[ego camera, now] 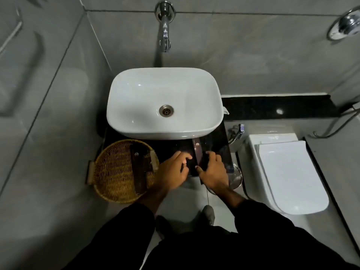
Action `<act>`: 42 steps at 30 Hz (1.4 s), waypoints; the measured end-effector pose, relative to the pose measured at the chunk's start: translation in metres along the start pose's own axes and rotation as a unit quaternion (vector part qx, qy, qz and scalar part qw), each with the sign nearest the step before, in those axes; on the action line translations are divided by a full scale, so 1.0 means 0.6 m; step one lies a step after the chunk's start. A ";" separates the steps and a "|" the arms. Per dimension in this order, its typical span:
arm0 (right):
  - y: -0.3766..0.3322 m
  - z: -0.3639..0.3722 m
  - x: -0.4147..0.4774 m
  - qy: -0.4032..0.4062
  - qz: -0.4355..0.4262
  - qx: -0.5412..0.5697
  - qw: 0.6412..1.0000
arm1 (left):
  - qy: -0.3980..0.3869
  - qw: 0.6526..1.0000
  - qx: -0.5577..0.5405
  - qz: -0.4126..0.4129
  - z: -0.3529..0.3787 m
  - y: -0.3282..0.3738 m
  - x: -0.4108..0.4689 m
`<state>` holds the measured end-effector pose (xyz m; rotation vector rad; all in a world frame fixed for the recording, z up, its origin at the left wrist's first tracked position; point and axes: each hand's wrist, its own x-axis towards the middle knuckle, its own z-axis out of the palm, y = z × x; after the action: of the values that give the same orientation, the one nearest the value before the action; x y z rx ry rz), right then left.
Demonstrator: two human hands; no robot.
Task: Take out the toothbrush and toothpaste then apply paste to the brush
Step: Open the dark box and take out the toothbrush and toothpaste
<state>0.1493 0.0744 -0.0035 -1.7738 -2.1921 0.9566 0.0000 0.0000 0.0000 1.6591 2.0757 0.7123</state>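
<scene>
This is a small bathroom, the sort found in a hotel room. Grey tiled walls [253, 55] close in on every side. A white basin [165, 102] sits at the centre on a dark counter [216, 141], and a chrome spout [165, 26] juts from the wall above it at twelve o'clock. At three o'clock stands a white toilet [288, 176] with its lid down, with a hose fitting [236, 131] on the wall beside it. A chrome wall valve [346, 24] shows at two o'clock. At nine o'clock a wicker basket [116, 172] holds dark, logo-printed packets [139, 168] like guest toiletries.
</scene>
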 end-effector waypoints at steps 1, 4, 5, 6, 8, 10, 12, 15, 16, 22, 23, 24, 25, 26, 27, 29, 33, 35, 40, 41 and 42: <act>-0.002 0.004 0.002 -0.008 -0.002 -0.005 1.000 | -0.012 1.000 -0.005 -0.014 0.005 0.001 0.001; -0.018 0.010 0.002 -0.024 -0.003 -0.029 0.999 | -0.058 0.997 0.003 -0.045 0.022 0.008 -0.001; -0.020 0.014 0.005 -0.023 -0.004 -0.038 0.999 | -0.067 0.997 0.000 -0.046 0.032 0.009 -0.004; -0.022 0.016 0.006 -0.020 0.001 -0.044 0.999 | -0.071 0.996 -0.003 -0.048 0.040 0.013 -0.008; -0.024 0.014 0.009 -0.008 0.010 -0.053 0.999 | -0.070 0.996 -0.007 -0.051 0.058 0.017 -0.017; -0.023 0.014 0.011 -0.009 0.014 -0.074 0.997 | -0.063 0.996 -0.015 -0.057 0.075 0.016 -0.026; -0.021 0.015 0.011 -0.019 0.019 -0.078 0.997 | -0.060 0.997 -0.018 -0.052 0.086 0.014 -0.032; -0.023 0.011 0.010 -0.038 0.034 -0.054 0.997 | -0.058 0.997 -0.027 -0.046 0.088 0.004 -0.034; -0.024 0.009 0.008 -0.042 0.040 -0.043 0.997 | -0.054 0.997 -0.031 -0.046 0.087 0.002 -0.034; -0.010 -0.020 -0.042 -0.047 0.027 -0.013 0.998 | 0.033 0.985 -0.085 -0.149 0.073 0.015 -0.019; -0.004 -0.025 -0.056 -0.053 0.019 -0.028 0.998 | 0.029 0.979 -0.107 -0.169 0.072 0.019 -0.012; 0.002 -0.030 -0.070 -0.058 0.012 -0.045 0.997 | 0.019 0.975 -0.131 -0.178 0.073 0.022 -0.003; 0.008 -0.032 -0.082 -0.062 0.005 -0.060 0.996 | 0.012 0.972 -0.153 -0.178 0.073 0.025 0.004; 0.013 -0.034 -0.093 -0.068 -0.001 -0.073 0.995 | 0.007 0.971 -0.168 -0.170 0.073 0.029 0.009; 0.017 -0.035 -0.101 -0.074 -0.005 -0.083 0.994 | 0.004 0.972 -0.173 -0.158 0.073 0.032 0.012; 0.024 -0.041 -0.107 -0.077 -0.007 -0.097 0.992 | 0.010 0.977 -0.167 -0.134 0.075 0.036 0.014; 0.029 -0.052 -0.108 -0.053 -0.020 -0.146 0.988 | 0.020 0.972 -0.180 -0.151 0.078 0.039 0.018; 0.029 -0.052 -0.112 -0.047 -0.030 -0.160 0.986 | 0.021 0.972 -0.165 -0.165 0.080 0.043 0.025; 0.027 -0.054 -0.117 -0.047 -0.045 -0.171 0.983 | 0.023 0.958 -0.196 -0.210 0.081 0.053 0.035; 0.027 -0.056 -0.117 -0.045 -0.046 -0.172 0.983 | 0.017 0.949 -0.221 -0.222 0.081 0.054 0.036; 0.027 -0.058 -0.119 -0.043 -0.047 -0.174 0.983 | 0.016 0.938 -0.251 -0.238 0.080 0.055 0.036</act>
<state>0.1998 0.0231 0.0330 -1.7697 -2.6047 0.6709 0.0490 0.0338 -0.0180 0.8338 1.9774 0.9898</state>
